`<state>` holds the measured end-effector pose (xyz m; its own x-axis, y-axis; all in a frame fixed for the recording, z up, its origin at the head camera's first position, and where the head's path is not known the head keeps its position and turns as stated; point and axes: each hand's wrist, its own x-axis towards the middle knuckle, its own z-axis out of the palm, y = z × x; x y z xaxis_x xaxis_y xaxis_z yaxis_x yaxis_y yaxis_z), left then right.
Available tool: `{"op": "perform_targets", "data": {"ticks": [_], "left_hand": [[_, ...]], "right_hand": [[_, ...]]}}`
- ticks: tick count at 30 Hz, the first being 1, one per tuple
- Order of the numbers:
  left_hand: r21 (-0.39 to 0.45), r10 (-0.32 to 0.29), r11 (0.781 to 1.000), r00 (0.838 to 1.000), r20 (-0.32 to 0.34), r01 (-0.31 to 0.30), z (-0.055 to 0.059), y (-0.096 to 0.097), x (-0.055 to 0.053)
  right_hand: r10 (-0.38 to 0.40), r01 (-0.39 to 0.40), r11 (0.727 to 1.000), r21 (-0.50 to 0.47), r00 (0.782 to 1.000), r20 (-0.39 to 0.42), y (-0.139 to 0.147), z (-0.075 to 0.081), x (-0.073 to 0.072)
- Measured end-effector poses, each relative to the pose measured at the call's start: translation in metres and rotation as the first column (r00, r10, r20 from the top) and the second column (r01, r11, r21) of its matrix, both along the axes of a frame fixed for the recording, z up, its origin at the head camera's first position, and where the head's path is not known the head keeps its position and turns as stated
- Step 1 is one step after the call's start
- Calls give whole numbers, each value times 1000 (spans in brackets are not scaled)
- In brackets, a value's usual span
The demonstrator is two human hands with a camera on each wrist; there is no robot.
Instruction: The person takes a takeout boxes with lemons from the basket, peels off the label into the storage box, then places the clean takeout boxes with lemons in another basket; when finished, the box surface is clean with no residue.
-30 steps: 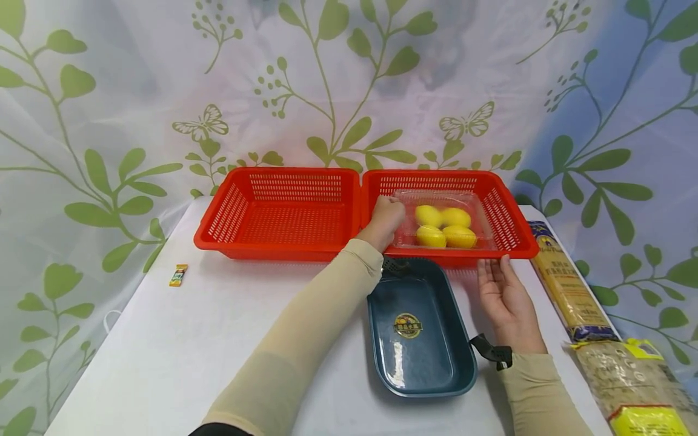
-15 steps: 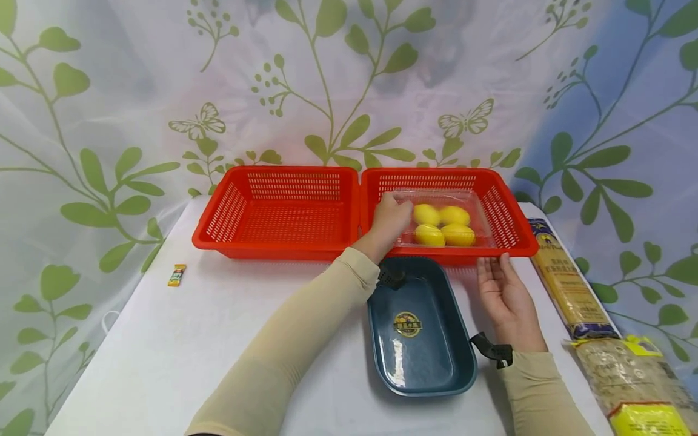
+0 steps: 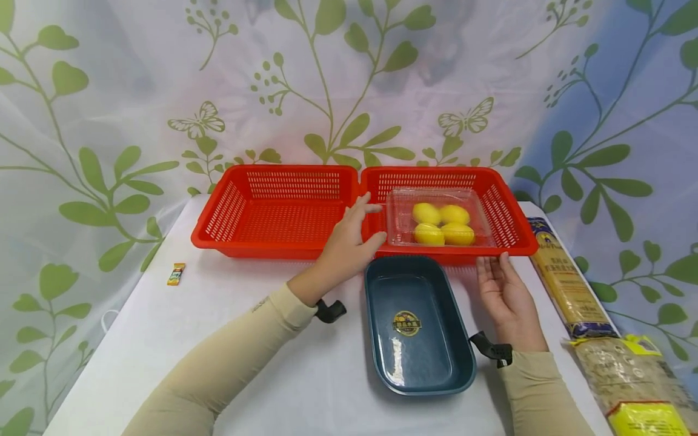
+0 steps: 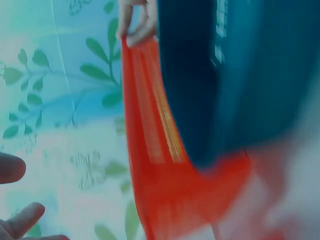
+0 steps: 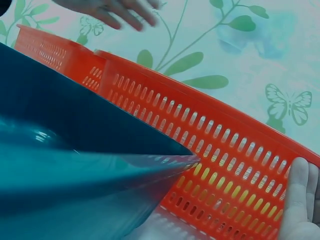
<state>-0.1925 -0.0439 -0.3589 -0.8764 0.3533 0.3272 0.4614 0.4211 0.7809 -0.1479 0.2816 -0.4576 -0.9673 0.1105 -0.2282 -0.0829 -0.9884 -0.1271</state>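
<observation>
My left hand (image 3: 342, 247) hovers over the front edge where two red baskets meet, its fingers spread and holding nothing. In the left wrist view its fingertips (image 4: 31, 216) show at the lower left. The right basket (image 3: 507, 233) holds a clear plastic box (image 3: 400, 227) with several lemons (image 3: 457, 234) inside. My right hand (image 3: 507, 297), palm up, touches that basket's front wall near its right corner with extended fingers. Its thumb lies straight against the slotted wall in the right wrist view. A dark blue tray (image 3: 422, 363) stands between my forearms.
The left red basket (image 3: 294, 221) adjoins the right one. A small wrapped candy (image 3: 176, 274) lies at the left. Along the right edge are a pack of noodles (image 3: 572, 284) and a clear bag of pale contents (image 3: 621, 375). A patterned curtain surrounds the table.
My left hand has left the clear box and drawn back to the left, its fingers spreading. The box with the lemons stays in the right basket. My right hand has kept its place.
</observation>
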Motion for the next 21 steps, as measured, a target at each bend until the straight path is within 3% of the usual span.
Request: {"op": "perform_targets", "data": {"ticks": [8,16,19,21], "left_hand": [[-58,71,996,995,-75,-75,-21,-81,9],[-154,163,970,974,-159,-187,-24,-150,12],[-166,195,960,965,-175,-225,-28,-172,14],[-192,202,952,960,-193,-238,-30,-185,16]], "right_hand": [[3,-3,1000,10,1000,-1,4,5,3],[1,-1,1000,31,1000,14,5,6,4],[11,-14,996,93,999,32,6,8,5],[26,-40,981,191,997,75,8,10,7]]}}
